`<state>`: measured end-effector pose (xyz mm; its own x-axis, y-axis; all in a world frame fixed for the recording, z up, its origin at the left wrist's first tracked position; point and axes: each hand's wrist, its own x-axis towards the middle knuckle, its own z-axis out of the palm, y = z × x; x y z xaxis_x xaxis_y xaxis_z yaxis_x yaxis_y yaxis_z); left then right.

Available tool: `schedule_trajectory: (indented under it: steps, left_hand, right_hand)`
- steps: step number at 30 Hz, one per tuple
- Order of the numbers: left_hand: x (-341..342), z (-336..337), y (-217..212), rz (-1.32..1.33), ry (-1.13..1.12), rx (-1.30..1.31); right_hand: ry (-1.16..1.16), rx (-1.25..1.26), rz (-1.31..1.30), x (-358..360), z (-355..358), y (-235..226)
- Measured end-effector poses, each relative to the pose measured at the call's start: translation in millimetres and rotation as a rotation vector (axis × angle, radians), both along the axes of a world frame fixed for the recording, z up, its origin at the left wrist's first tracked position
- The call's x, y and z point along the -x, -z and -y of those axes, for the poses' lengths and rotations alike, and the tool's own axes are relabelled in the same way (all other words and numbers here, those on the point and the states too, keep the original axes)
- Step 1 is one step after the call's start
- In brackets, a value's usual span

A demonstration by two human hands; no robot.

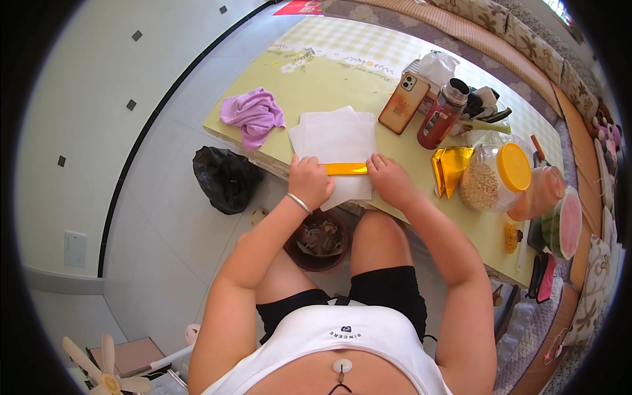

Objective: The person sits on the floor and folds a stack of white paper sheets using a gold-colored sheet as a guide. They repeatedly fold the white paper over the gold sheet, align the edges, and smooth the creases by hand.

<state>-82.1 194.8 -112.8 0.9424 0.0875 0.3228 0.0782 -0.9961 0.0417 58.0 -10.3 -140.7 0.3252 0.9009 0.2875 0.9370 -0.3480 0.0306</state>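
A narrow strip of folded gold foil paper lies across a stack of white paper sheets at the table's near edge. My left hand is closed at the strip's left end, its fingers curled. At the other end, my right hand pinches the strip with its fingertips pressed down. The sheets under the strip are fanned unevenly, and some hang over the edge. Right of them, several folded gold foil triangles rest beside a clear jar with a yellow lid.
A phone, an uncapped red thermos and a cut watermelon stand along the table's right side. A purple cloth lies at its left corner. Below are a black plastic bag and a brown bin between my legs.
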Motion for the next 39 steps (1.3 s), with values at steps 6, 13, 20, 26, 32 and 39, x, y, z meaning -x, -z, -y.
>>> schedule_trajectory:
  steps: [6, 13, 20, 26, 32, 39]
  left_hand:
    - [-27.7, 20.4, 4.1, 0.094, 0.134, -0.138]
    - [-32.3, 9.6, 16.7, 0.134, 0.183, -0.08]
    - [-16.4, -29.1, -16.5, 0.189, 0.33, 0.774]
    - [-28.4, -63.0, -2.9, -0.159, 0.338, 1.241]
    - [-2.5, 6.5, -56.6, -0.172, 0.413, 0.421]
    - [31.3, 19.5, 2.0, 0.161, 0.219, -0.07]
  right_hand:
    - [0.085, 0.093, -0.18, -1.8, -13.6, -22.3]
    - [-0.022, -0.239, -0.235, 10.4, -0.8, -36.3]
    - [0.09, -0.377, -0.371, -20.0, 31.8, -19.9]
    - [-0.194, -0.317, -0.047, 1.1, 14.6, -30.0]
    - [0.001, -0.149, 0.116, 47.3, -7.1, -33.4]
    - [-0.017, -0.206, 0.179, 70.5, -20.9, -33.2]
